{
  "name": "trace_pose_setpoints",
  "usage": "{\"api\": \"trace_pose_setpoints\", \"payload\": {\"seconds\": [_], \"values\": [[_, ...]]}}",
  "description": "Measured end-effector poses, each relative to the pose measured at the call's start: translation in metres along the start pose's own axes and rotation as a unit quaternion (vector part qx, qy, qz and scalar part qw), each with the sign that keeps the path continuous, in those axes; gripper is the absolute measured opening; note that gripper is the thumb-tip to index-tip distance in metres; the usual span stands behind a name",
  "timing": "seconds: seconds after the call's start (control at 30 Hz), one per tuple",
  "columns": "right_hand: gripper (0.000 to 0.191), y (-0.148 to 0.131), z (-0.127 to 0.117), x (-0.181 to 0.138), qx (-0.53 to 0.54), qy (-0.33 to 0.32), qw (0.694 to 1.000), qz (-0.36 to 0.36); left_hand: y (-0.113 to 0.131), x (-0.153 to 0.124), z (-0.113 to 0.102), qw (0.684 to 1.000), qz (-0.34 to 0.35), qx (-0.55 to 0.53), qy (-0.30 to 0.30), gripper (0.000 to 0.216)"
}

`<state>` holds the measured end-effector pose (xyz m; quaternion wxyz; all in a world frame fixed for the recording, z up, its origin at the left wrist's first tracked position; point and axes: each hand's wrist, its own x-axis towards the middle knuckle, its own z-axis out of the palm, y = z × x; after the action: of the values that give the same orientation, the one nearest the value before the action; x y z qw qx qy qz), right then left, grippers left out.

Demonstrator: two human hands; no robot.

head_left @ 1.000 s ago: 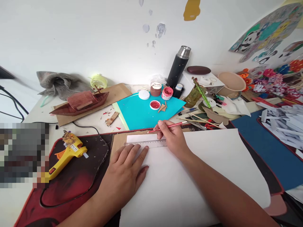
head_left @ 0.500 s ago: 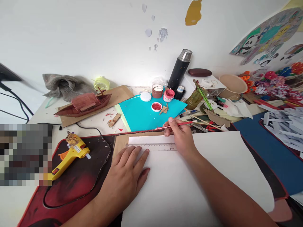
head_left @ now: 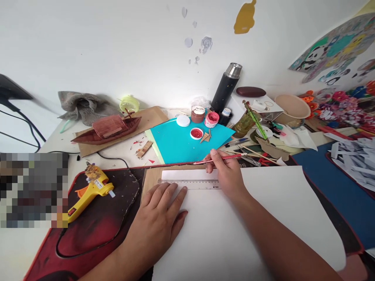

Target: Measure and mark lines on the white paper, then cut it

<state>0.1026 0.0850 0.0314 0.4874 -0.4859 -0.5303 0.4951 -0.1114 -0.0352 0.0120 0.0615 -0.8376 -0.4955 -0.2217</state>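
Observation:
My left hand [head_left: 159,212] lies flat on the white paper [head_left: 263,234], its fingertips resting on the lower edge of a clear plastic ruler [head_left: 199,185]. The ruler lies across the paper near its far edge. In my right hand [head_left: 230,175], a slim red pencil [head_left: 227,157] is pinched between thumb and fingers, pointing left and held nearly level. The heel of that hand sits at the right end of the ruler and covers it. Beneath the paper, a brown cardboard sheet [head_left: 149,180] shows at the left.
A yellow glue gun [head_left: 88,199] with its cord lies left on the dark mat. Behind stand a red model boat [head_left: 108,130], open paint pots [head_left: 211,119] on a blue sheet [head_left: 172,144], and a black flask [head_left: 225,88]. White paper strips [head_left: 354,156] pile at right.
The whole view has shifted slightly, so everything appears a little further right. Both hands, the ruler and the pencil keep nearly the same positions on the paper.

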Motion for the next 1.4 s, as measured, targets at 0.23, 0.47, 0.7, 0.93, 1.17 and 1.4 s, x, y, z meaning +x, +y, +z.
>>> {"api": "trace_pose_setpoints", "payload": {"seconds": [0.23, 0.47, 0.7, 0.93, 1.17, 1.4], "values": [[0.056, -0.0019, -0.0001, -0.0022, -0.013, -0.006, 1.000, -0.001, 0.0001, -0.0002, 0.0002, 1.000, -0.004, -0.001, -0.001, 0.037], [0.056, -0.0023, 0.0000, -0.0023, -0.014, -0.003, 1.000, 0.003, 0.0000, -0.0003, -0.0005, 1.000, -0.012, -0.009, 0.004, 0.032], [0.058, -0.0010, 0.0011, -0.0020, -0.026, -0.006, 1.000, 0.000, -0.0004, -0.0012, 0.0007, 1.000, -0.007, -0.006, 0.002, 0.038], [0.055, -0.0010, 0.0005, -0.0027, -0.038, -0.006, 0.999, -0.001, -0.0008, -0.0015, 0.0010, 1.000, -0.009, -0.002, 0.002, 0.040], [0.056, -0.0011, 0.0004, -0.0020, -0.043, -0.007, 0.999, 0.009, -0.0028, -0.0009, -0.0005, 1.000, -0.001, -0.005, 0.007, 0.037], [0.057, -0.0008, 0.0003, -0.0021, -0.030, -0.006, 0.999, 0.020, -0.0044, -0.0022, -0.0010, 1.000, -0.003, -0.027, 0.003, 0.034]]}}
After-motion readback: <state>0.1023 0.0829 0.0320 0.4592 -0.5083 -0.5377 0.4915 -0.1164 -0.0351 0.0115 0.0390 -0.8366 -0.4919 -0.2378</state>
